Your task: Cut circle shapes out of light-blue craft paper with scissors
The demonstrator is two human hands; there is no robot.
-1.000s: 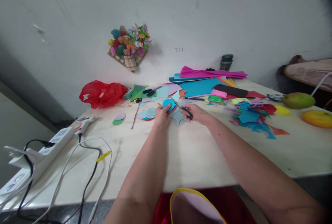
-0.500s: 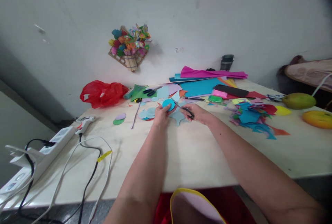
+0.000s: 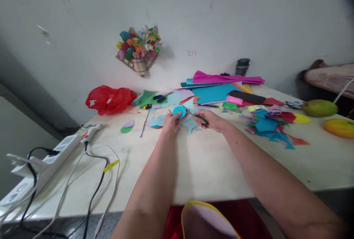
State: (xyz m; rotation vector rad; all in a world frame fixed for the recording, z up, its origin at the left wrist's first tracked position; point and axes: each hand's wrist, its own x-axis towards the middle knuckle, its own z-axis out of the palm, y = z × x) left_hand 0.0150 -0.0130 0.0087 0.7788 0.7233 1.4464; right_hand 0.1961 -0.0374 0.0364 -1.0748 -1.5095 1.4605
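Observation:
My left hand (image 3: 170,122) holds a round blue paper disc (image 3: 179,112) upright above the pale table (image 3: 204,161). My right hand (image 3: 210,121) grips black-handled scissors (image 3: 197,116), whose blades point at the disc's right edge. A light-blue paper offcut (image 3: 190,124) lies on the table under both hands. A small pile of cut paper circles (image 3: 156,121) sits just left of my left hand.
Coloured paper sheets (image 3: 218,89) are stacked at the back, scraps (image 3: 269,124) lie to the right, near two mangoes (image 3: 319,107). A red plastic bag (image 3: 109,99), a second pair of scissors (image 3: 160,97), a power strip (image 3: 48,161) and cables (image 3: 94,191) lie left.
My hands, the disc and the scissors have barely shifted; the scissors sit slightly further right and up along the disc's edge.

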